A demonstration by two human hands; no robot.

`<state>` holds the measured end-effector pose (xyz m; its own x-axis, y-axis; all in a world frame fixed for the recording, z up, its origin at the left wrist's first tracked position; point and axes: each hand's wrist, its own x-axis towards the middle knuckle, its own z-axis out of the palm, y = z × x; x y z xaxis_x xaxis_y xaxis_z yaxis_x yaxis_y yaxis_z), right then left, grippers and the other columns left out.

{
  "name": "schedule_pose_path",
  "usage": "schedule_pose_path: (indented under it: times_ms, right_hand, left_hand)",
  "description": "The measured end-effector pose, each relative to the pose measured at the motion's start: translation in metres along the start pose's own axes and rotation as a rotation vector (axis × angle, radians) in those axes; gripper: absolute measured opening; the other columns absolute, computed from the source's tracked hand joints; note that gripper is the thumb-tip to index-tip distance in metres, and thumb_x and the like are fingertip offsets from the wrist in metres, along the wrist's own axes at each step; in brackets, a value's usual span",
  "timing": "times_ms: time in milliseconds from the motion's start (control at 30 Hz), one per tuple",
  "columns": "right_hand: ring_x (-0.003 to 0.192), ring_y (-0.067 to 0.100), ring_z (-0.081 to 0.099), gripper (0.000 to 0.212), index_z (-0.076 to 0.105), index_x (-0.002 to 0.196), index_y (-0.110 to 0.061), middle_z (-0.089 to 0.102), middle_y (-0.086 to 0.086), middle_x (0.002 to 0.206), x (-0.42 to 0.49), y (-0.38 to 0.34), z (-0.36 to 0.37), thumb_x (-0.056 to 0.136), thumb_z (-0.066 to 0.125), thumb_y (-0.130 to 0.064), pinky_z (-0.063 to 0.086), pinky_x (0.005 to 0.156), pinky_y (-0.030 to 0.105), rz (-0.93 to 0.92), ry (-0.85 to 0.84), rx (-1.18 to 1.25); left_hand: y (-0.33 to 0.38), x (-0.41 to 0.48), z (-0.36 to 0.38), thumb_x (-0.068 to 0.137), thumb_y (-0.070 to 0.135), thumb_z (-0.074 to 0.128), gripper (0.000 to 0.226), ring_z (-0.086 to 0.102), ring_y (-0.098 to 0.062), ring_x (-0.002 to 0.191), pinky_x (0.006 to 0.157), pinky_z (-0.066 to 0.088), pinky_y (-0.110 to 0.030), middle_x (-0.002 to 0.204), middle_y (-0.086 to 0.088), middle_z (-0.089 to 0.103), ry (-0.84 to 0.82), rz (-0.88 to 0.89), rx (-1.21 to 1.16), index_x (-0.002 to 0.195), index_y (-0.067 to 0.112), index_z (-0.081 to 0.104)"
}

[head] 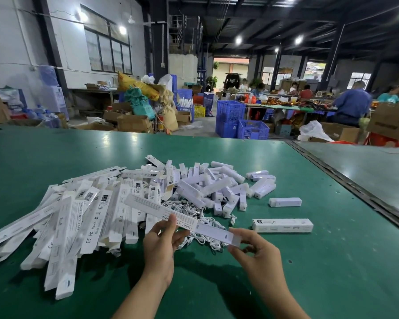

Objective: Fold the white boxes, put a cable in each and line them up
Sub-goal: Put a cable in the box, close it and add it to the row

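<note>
Left grip (161,245) and right grip (256,252) are each drawn together in a pinch on one flat white box (148,206), which is held in the air just above the green surface (332,272). The box is pinched near its middle between the left thumb and fingers, and at its near-right end between the right thumb and fingertips. Its long axis is set diagonally: the free end is pointed away and to the left, over the heap, and the pinched end is pointed toward the person and to the right. A printed face is turned upward.

Two grips and one held box are counted. One folded long box (282,225) is seen lying alone on the surface to the right of the grips, its long axis set left to right. One short white block (285,202) is placed just beyond it, also lengthwise left to right and apart from the rest. A heap of flat box blanks (78,215) is spread at the left, too many and too overlapped to be counted; most are pointed away and to the right. A pile of short white blocks (217,187) is gathered behind the held box, likewise beyond counting. A tangle of white cables (213,246) is lodged beneath the held box; single cables cannot be told apart.
</note>
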<state>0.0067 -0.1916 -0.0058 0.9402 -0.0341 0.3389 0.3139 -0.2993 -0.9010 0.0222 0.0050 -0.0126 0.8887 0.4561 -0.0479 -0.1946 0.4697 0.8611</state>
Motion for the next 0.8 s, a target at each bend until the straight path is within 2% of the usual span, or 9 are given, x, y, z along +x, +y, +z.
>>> schedule_pose_path:
  times_ms: [100, 200, 267, 367, 400, 533, 667, 733, 800]
  right_hand:
    - [0.072, 0.016, 0.066, 0.045, 0.075, 0.091, -0.042, 0.074, -0.004, 0.081, 0.0, -0.001, 0.001, 0.072, 0.082, -0.001, 0.055, 0.07, 0.023, 0.011, -0.015, 0.07]
    - [0.067, 0.011, 0.064, 0.04, 0.075, 0.091, -0.032, 0.074, 0.0, 0.078, 0.0, -0.002, 0.003, 0.072, 0.081, 0.002, 0.052, 0.067, 0.017, 0.023, -0.04, 0.115]
    - [0.07, 0.01, 0.065, 0.037, 0.076, 0.093, -0.03, 0.074, -0.001, 0.082, -0.001, -0.002, 0.006, 0.074, 0.08, 0.002, 0.052, 0.068, 0.018, 0.033, -0.061, 0.14]
    - [0.076, 0.01, 0.068, 0.033, 0.077, 0.093, -0.027, 0.069, -0.004, 0.098, -0.004, -0.001, 0.012, 0.076, 0.078, 0.002, 0.052, 0.07, 0.018, 0.062, -0.05, 0.242]
    - [0.078, 0.012, 0.069, 0.033, 0.077, 0.095, -0.026, 0.068, -0.001, 0.099, -0.004, -0.001, 0.015, 0.077, 0.077, 0.002, 0.053, 0.07, 0.019, 0.086, -0.034, 0.278]
    - [0.068, 0.007, 0.067, 0.039, 0.069, 0.106, -0.024, 0.068, -0.007, 0.075, -0.003, 0.004, 0.019, 0.075, 0.081, -0.003, 0.051, 0.066, 0.015, 0.147, 0.069, 0.301]
    - [0.082, 0.016, 0.072, 0.04, 0.066, 0.111, -0.02, 0.075, 0.0, 0.086, -0.002, 0.005, 0.018, 0.077, 0.078, -0.001, 0.057, 0.075, 0.029, 0.194, 0.012, 0.348]
    - [0.076, 0.016, 0.072, 0.038, 0.064, 0.112, -0.023, 0.076, -0.001, 0.092, -0.004, 0.001, 0.019, 0.083, 0.072, 0.0, 0.055, 0.064, 0.025, 0.206, -0.032, 0.378]
    - [0.06, 0.021, 0.065, 0.04, 0.063, 0.116, -0.024, 0.076, 0.0, 0.098, -0.005, -0.002, 0.019, 0.086, 0.067, 0.001, 0.048, 0.051, 0.024, 0.231, -0.079, 0.437]
  left_hand:
    - [-0.001, 0.0, 0.0, 0.071, 0.032, 0.072, 0.038, 0.073, -0.021, 0.065, 0.067, 0.055, -0.033, 0.077, -0.009, 0.073, -0.009, -0.01, 0.006, 0.093, 0.005, 0.058]
    - [-0.002, -0.005, 0.003, 0.072, 0.033, 0.072, 0.039, 0.073, -0.023, 0.067, 0.062, 0.056, -0.03, 0.08, -0.014, 0.073, -0.056, 0.017, 0.066, 0.092, 0.0, 0.06]
    - [-0.004, -0.008, 0.005, 0.073, 0.033, 0.071, 0.041, 0.074, -0.023, 0.067, 0.063, 0.056, -0.031, 0.082, -0.015, 0.075, -0.081, 0.015, 0.075, 0.093, -0.001, 0.062]
    - [-0.006, -0.013, 0.009, 0.072, 0.032, 0.071, 0.039, 0.074, -0.024, 0.068, 0.059, 0.057, -0.025, 0.085, -0.017, 0.076, -0.118, 0.013, 0.084, 0.091, -0.001, 0.063]
    - [-0.007, -0.015, 0.01, 0.072, 0.032, 0.071, 0.039, 0.075, -0.025, 0.071, 0.06, 0.057, -0.024, 0.086, -0.016, 0.076, -0.131, 0.013, 0.089, 0.091, -0.001, 0.064]
    - [-0.011, -0.017, 0.012, 0.07, 0.031, 0.073, 0.038, 0.075, -0.029, 0.078, 0.069, 0.056, -0.031, 0.089, -0.012, 0.077, -0.147, 0.022, 0.109, 0.094, 0.003, 0.065]
    - [-0.011, -0.021, 0.016, 0.071, 0.027, 0.074, 0.033, 0.075, -0.028, 0.079, 0.065, 0.057, -0.024, 0.093, -0.012, 0.077, -0.187, 0.05, 0.114, 0.098, 0.008, 0.07]
    - [-0.011, -0.024, 0.017, 0.072, 0.024, 0.074, 0.03, 0.075, -0.028, 0.078, 0.062, 0.056, -0.02, 0.092, -0.013, 0.077, -0.207, 0.063, 0.115, 0.097, 0.009, 0.071]
    - [-0.012, -0.026, 0.018, 0.073, 0.023, 0.073, 0.03, 0.076, -0.027, 0.078, 0.061, 0.056, -0.019, 0.091, -0.013, 0.077, -0.232, 0.07, 0.124, 0.097, 0.006, 0.071]
